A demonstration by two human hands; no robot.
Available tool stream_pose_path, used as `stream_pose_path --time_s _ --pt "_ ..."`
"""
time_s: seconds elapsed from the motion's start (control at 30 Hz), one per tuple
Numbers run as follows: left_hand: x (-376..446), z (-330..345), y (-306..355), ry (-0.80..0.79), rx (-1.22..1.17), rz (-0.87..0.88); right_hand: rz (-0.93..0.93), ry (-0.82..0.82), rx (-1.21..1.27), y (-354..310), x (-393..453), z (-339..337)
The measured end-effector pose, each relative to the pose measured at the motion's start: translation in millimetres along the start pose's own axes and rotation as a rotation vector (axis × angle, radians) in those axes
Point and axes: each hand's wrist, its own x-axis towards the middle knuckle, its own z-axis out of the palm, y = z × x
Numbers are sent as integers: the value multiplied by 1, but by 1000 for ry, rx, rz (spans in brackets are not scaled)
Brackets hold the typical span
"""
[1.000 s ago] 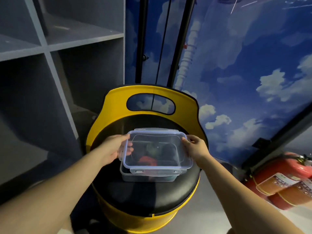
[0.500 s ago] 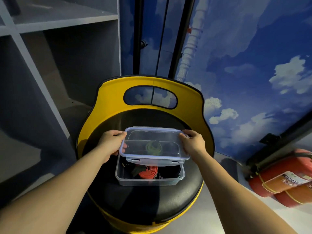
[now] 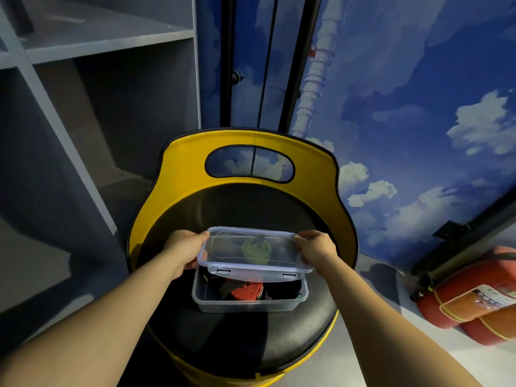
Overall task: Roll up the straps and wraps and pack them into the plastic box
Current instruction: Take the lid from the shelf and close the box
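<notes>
A clear plastic box (image 3: 248,303) sits on the black seat of a yellow stool (image 3: 243,336). Inside it lie a rolled red strap (image 3: 247,292), dark wraps (image 3: 284,291) and a rolled green strap (image 3: 255,250) seen through the lid. The clear lid (image 3: 251,254) with blue rim hangs tilted above the box's back half, its front edge lifted. My left hand (image 3: 185,251) grips the lid's left end and my right hand (image 3: 315,248) grips its right end.
The stool's yellow backrest (image 3: 248,152) with a cut-out handle rises behind the box. Grey shelving (image 3: 83,107) stands on the left. Red fire extinguishers (image 3: 474,300) lie on the floor at right, below a sky-painted wall.
The lid, resting flat over the box a second ago, has been lifted and shifted toward the back by both hands, exposing the box's front half and the red strap.
</notes>
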Motion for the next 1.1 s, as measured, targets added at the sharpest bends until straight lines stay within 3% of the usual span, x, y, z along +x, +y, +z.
stream_pose_path --time_s 0.57,0.87,1.1 --pt "-25 -15 -18 -33 170 112 -119 -10 79 12 -37 -7" --pt "-33 -18 -21 11 462 187 -201 4 -126 20 -46 -8" --pt "-25 -12 -22 22 327 159 -227 60 -231 21 -43 2"
